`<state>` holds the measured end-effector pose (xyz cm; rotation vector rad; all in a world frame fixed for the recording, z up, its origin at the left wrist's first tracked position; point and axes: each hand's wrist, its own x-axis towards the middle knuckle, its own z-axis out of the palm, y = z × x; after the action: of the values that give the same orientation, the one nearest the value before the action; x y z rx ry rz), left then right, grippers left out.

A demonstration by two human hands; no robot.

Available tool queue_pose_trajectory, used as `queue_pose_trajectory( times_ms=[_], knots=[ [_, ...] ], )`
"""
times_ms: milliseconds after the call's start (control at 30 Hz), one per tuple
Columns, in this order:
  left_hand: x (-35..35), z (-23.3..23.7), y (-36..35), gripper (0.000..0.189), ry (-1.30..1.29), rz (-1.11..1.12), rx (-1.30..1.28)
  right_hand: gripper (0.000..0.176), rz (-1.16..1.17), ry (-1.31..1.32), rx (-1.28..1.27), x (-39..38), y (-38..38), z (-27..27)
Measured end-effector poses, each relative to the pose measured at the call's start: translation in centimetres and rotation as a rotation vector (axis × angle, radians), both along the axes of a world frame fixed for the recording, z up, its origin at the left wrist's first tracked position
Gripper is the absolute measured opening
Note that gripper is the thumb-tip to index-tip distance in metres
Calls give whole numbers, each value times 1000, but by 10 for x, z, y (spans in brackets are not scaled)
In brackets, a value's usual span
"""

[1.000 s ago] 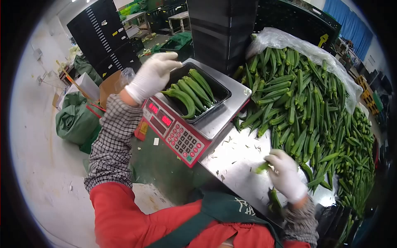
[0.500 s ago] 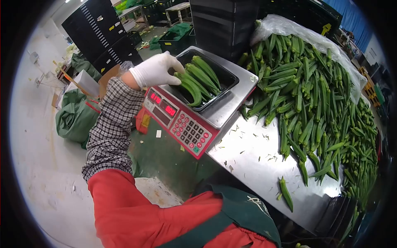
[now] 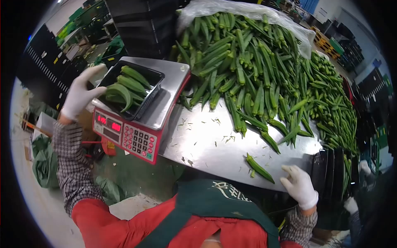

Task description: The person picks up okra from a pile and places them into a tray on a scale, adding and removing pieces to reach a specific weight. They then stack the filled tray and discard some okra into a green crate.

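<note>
My left hand, in a white glove, is beside the left end of a black tray, thumb and fingers apart. Several okra pods lie in that tray, which sits on the steel plate of a red weighing scale with lit red digits. On the other side, my right hand, also gloved, hovers at the table's front edge with its fingers loosely spread and nothing in them. A single okra pod lies just left of it.
A large heap of okra covers the back of the steel table, with clear plastic sheeting behind. Black trays stand at the right edge. Beyond them show another person's gloved hands.
My left hand has drawn back from the okra in the tray to its left. The view has swung right, and my right hand has come into sight.
</note>
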<state>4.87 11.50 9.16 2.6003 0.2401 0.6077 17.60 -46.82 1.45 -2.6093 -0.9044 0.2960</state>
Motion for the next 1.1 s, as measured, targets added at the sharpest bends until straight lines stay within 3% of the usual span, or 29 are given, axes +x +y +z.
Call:
queue_pose_trajectory(
  times_ms=[167, 267, 400, 433, 500, 533, 600, 633, 700, 767, 933, 1033, 1100],
  knots=[
    [-25, 19, -37, 32, -250, 112, -28, 25, 89, -266, 74, 48, 54, -23],
    [-33, 8, -86, 29, -256, -104, -140, 17, 162, -389, 182, 76, 94, -51],
    [-25, -12, -137, 22, -127, -385, -111, 11, 127, -556, -11, 110, 129, -74],
    [-25, -24, -143, 20, -100, -430, -159, 22, 84, -433, -144, 117, 129, -72],
    [-28, -52, -155, 19, -84, -455, -306, 22, 140, -426, -56, 121, 127, -68],
    [-29, -71, -160, 21, -47, -463, -420, 23, 258, -429, 126, 117, 131, -60],
    [-25, -100, -181, 29, -36, -443, -561, 23, 287, -9, 347, 78, 168, -9],
    [-18, -108, -193, 36, -56, -422, -580, 27, 430, 24, 453, 64, 184, 6],
    [-1, -118, -215, 49, -232, -340, -418, 32, 612, 38, 555, 41, 207, 20],
    [10, -125, -227, 57, -308, -381, -493, 36, 697, 165, 649, 19, 219, 22],
    [2, -110, -204, 39, -289, -299, -399, 40, 733, 155, 654, 14, 228, 23],
    [-1, -80, -172, 38, -494, -269, -17, 37, 712, 136, 607, 21, 228, 24],
    [-7, -49, -138, 38, -533, -67, 128, 35, 693, 117, 579, 28, 225, 22]
  ],
)
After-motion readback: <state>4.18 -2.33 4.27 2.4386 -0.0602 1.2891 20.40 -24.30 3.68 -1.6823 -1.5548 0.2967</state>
